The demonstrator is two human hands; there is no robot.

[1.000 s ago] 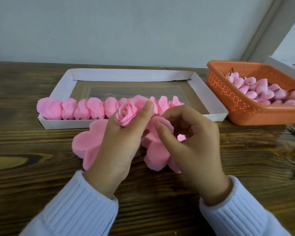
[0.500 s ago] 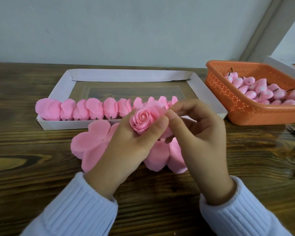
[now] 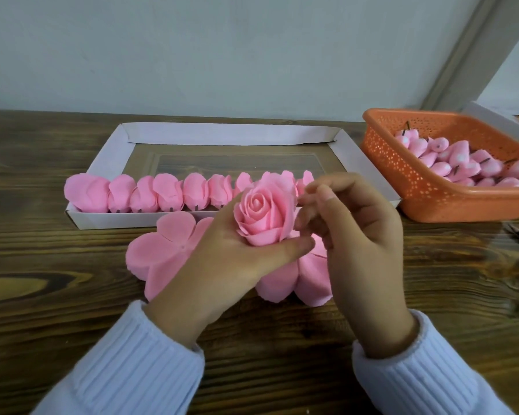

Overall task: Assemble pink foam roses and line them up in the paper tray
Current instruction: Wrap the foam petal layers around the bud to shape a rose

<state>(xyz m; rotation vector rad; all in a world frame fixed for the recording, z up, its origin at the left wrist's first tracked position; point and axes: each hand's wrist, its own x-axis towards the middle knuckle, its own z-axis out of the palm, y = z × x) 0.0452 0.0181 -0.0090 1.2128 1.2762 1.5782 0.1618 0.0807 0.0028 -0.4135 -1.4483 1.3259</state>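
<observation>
My left hand (image 3: pixel 231 265) cups a finished pink foam rose (image 3: pixel 264 212), thumb curled under its base, just in front of the white paper tray (image 3: pixel 108 221). My right hand (image 3: pixel 357 232) hovers beside the rose, fingertips loosely bent at its right petals and holding nothing I can see. Several roses (image 3: pixel 168 194) stand in a row along the tray's near wall. Flat pink petal sheets (image 3: pixel 159 253) lie on the table under both hands, partly hidden.
An orange perforated basket (image 3: pixel 402 181) at the right holds several pink rose buds (image 3: pixel 459 167) with dark stems. A white box edge (image 3: pixel 492 118) shows behind it. The wooden table (image 3: pixel 57 295) meets a grey wall at the back.
The rose has grown fuller as outer petals were folded up around it, and it now sits upright in my left palm. My right hand's fingertips have loosened from the petal.
</observation>
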